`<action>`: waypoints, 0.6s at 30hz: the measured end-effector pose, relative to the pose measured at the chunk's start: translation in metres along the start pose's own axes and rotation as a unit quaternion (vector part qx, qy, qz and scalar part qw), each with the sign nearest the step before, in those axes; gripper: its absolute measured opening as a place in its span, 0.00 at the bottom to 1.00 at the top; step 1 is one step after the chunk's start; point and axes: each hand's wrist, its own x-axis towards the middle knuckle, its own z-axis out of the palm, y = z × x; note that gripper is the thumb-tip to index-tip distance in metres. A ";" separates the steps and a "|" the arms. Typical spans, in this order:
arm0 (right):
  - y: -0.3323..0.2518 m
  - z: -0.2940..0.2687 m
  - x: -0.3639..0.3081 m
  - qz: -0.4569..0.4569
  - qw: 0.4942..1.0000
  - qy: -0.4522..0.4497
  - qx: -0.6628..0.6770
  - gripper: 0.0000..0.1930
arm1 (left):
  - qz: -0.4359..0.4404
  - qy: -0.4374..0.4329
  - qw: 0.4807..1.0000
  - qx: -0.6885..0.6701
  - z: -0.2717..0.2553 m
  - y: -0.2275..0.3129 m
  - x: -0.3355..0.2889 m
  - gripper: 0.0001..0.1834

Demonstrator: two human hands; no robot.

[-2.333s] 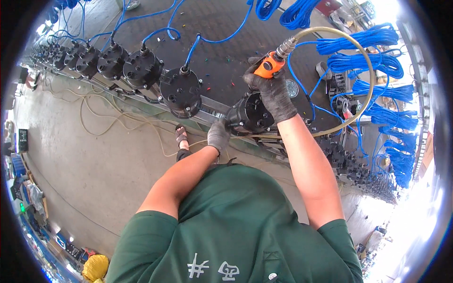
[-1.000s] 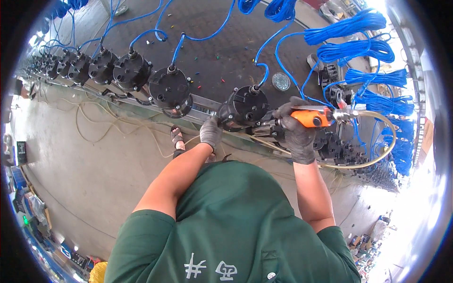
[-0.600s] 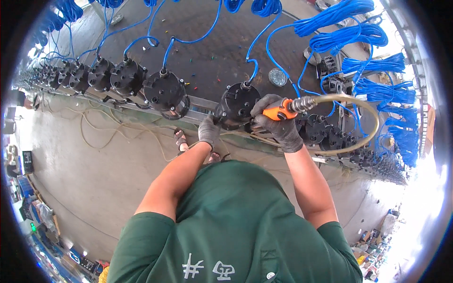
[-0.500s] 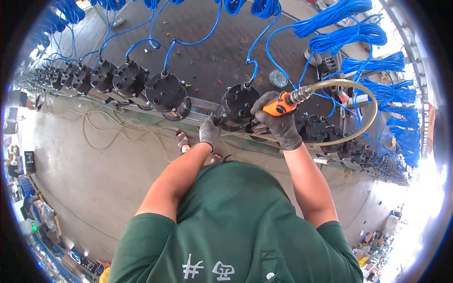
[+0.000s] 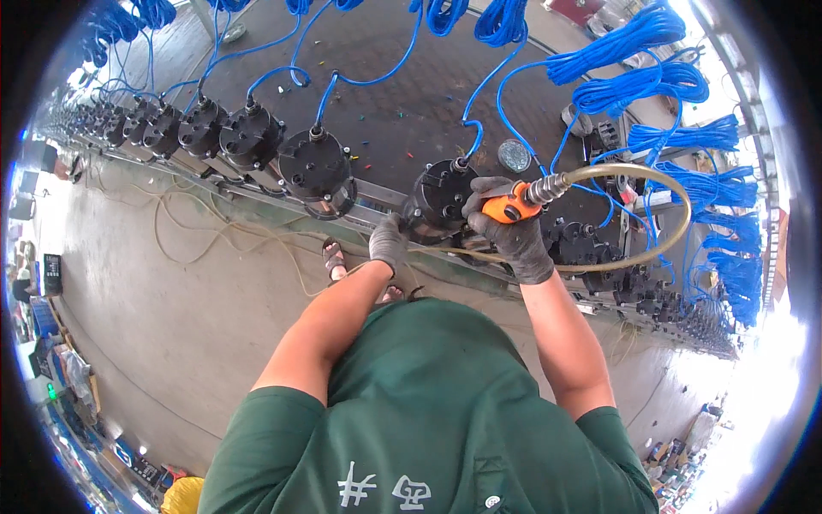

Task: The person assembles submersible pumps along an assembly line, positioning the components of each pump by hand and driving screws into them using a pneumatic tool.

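Note:
In my gloved right hand (image 5: pixel 516 240) is an orange pneumatic screwdriver (image 5: pixel 511 206), fingers wrapped round it, with a metal fitting and a clear yellowish air hose at its back end. It lies against the right side of a black cylindrical motor unit (image 5: pixel 441 195), which has a blue cable coming out of its top. My gloved left hand (image 5: pixel 389 243) grips the same unit low on its near left side; its fingertips are partly hidden there. The screwdriver's tip is hidden by my right hand.
A row of similar black units (image 5: pixel 317 167) runs along the metal bench edge to both sides. Coiled blue cables (image 5: pixel 616 38) lie at the far side and right. A round clear-looking disc (image 5: pixel 514 155) sits on the dark bench top. Hoses (image 5: pixel 227 231) trail over the floor.
The whole view has shifted slightly, so the bench and units sit a little lower and further right. Both hands keep the same hold on the motor unit and screwdriver.

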 end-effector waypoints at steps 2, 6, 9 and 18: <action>0.002 0.004 -0.002 0.005 1.000 -0.005 0.019 0.27 | -0.007 -0.006 1.000 0.001 0.001 0.005 0.001 0.13; 0.000 0.038 0.009 -0.089 0.990 -0.018 0.111 0.28 | -0.014 0.010 1.000 -0.003 0.002 0.009 0.000 0.14; 0.008 0.043 0.021 -0.074 0.996 -0.007 0.041 0.27 | -0.029 -0.006 1.000 -0.002 -0.008 0.024 -0.004 0.14; 0.011 0.057 0.052 -0.042 0.995 -0.087 -0.022 0.18 | -0.034 -0.017 0.999 -0.005 -0.007 0.018 0.000 0.14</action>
